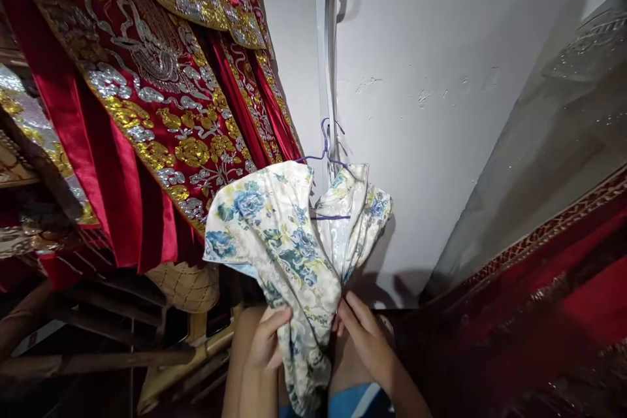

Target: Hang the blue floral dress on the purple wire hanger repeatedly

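Note:
A white floral dress (298, 241) with blue roses and green leaves hangs on a thin purple hanger (325, 151) in front of the wall. Its front overlaps in a V, and its lower part is gathered over my lap. My left hand (268, 338) pinches the cloth at the left side, thumb on top. At the point of the V, my right hand (361, 330) has its fingers closed on the garment's edge; the fingertips are partly hidden behind the fabric. The hanger's hook is up against a narrow metal strip (326, 65).
Red gowns (171, 98) with gold and silver embroidery hang at the left. Below them are a wooden frame (98, 362) and a woven basket-like object (189, 284). A pale scuffed wall (416, 78) stands ahead. Clear plastic (539, 124) and red cloth (578, 261) fill the right side.

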The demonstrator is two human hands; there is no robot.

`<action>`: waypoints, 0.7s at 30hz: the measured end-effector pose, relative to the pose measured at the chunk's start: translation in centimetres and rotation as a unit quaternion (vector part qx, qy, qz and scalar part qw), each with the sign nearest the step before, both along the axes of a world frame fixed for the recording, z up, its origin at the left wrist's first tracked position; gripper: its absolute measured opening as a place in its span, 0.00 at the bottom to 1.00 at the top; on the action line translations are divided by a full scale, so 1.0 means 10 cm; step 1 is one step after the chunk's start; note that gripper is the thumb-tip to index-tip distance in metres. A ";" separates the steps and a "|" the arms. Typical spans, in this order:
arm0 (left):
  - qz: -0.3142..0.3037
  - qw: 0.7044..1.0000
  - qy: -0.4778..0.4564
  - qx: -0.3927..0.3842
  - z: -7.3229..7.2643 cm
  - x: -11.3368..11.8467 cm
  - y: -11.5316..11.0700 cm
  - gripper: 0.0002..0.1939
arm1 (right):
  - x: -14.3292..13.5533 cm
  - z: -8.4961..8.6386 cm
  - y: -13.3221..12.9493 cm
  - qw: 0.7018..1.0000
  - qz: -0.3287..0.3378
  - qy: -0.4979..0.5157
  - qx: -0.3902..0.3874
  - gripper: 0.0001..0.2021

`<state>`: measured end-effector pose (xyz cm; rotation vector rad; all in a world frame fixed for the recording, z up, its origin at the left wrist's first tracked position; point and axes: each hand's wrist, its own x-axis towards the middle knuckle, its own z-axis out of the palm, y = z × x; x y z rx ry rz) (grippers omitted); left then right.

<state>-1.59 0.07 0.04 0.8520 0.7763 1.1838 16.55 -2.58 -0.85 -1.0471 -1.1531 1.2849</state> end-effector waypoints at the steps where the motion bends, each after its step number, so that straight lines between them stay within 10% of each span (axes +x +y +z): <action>1: 0.002 1.000 -0.011 -0.017 -0.02 -0.03 -0.04 0.24 | -0.05 0.00 -0.02 1.000 0.003 -0.003 0.005 0.25; 11: 0.106 0.993 -0.013 -0.048 0.01 0.07 0.01 0.23 | -0.04 0.37 -0.15 0.995 0.007 -0.046 0.089 0.17; 18: 0.463 0.865 0.144 0.130 -0.29 0.12 0.05 0.17 | 0.06 0.46 -0.25 0.995 0.029 -0.086 0.049 0.13; 21: 0.369 0.873 0.212 0.239 -0.33 0.38 -0.21 0.11 | 0.02 0.39 -0.22 0.996 0.055 -0.057 0.045 0.12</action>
